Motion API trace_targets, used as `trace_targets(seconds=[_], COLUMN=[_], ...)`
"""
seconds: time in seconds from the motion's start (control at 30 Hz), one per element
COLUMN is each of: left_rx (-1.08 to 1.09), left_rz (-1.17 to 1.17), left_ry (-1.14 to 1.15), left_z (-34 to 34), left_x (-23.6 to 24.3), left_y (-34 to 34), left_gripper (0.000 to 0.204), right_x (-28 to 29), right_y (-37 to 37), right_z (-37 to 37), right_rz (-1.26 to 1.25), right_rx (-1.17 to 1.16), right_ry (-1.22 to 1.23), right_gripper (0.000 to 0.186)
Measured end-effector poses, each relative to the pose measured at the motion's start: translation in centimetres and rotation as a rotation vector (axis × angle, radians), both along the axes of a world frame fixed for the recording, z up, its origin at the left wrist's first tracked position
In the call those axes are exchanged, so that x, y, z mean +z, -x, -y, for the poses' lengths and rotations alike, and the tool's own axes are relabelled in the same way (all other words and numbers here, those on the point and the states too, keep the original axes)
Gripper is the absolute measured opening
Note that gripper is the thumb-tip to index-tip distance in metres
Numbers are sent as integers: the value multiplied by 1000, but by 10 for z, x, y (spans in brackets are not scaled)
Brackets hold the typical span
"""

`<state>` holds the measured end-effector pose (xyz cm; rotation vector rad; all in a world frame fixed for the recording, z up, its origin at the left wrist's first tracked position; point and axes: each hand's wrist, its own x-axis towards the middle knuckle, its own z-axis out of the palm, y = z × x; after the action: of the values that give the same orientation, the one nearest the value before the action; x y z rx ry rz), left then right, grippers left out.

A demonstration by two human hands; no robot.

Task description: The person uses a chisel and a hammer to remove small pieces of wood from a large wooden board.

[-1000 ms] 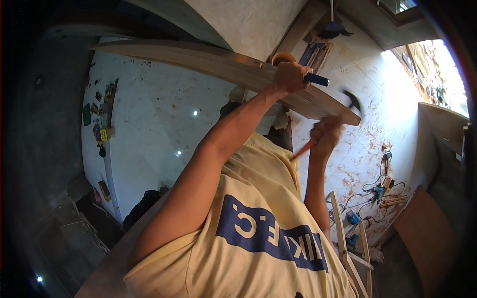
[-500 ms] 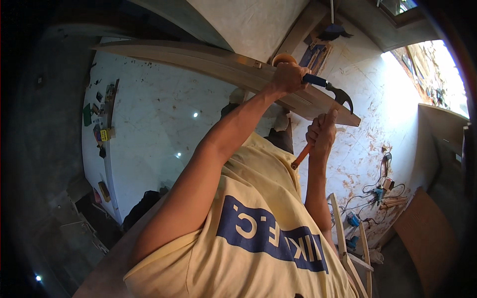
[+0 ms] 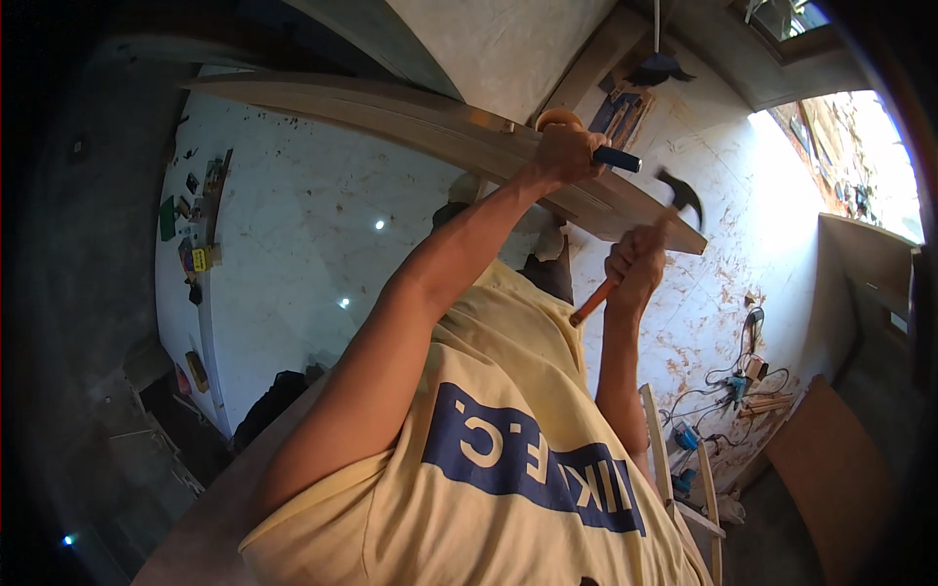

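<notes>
My left hand is closed round a chisel-like tool with a dark blue handle. The handle's end sticks out to the right; the blade is hidden by the hand. This hand is over a long wooden board that stretches from the far left to the right. My right hand grips a claw hammer by its orange shaft. Its dark head is raised over the board's right end, apart from the blue handle. A round tan thing shows just beyond my left hand.
Wood dust and shavings litter the pale floor. At the right lie power tools with tangled cords, near a wooden frame and a curved brown panel. Small items line the left side. A broom stands at the back.
The hammer head has drawn away from the end of the blue handle, leaving a gap between them. My left hand and the board have hardly moved.
</notes>
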<state>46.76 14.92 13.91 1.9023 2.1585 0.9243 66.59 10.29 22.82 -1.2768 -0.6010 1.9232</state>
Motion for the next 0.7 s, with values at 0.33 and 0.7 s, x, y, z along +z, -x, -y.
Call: trace_targets(seconds=[0.33, 0.7], left_rx=[-3, 26], left_rz=[18, 24], left_ry=[-87, -35], left_z=[-2, -2], left_x=[5, 6], left_y=[-4, -1], left_gripper=[27, 30], right_x=[-5, -5], right_y=[2, 9], right_z=[2, 3], right_rz=[-74, -80], right_rx=[-31, -150], right_ry=[-65, -3], right_gripper=[51, 51])
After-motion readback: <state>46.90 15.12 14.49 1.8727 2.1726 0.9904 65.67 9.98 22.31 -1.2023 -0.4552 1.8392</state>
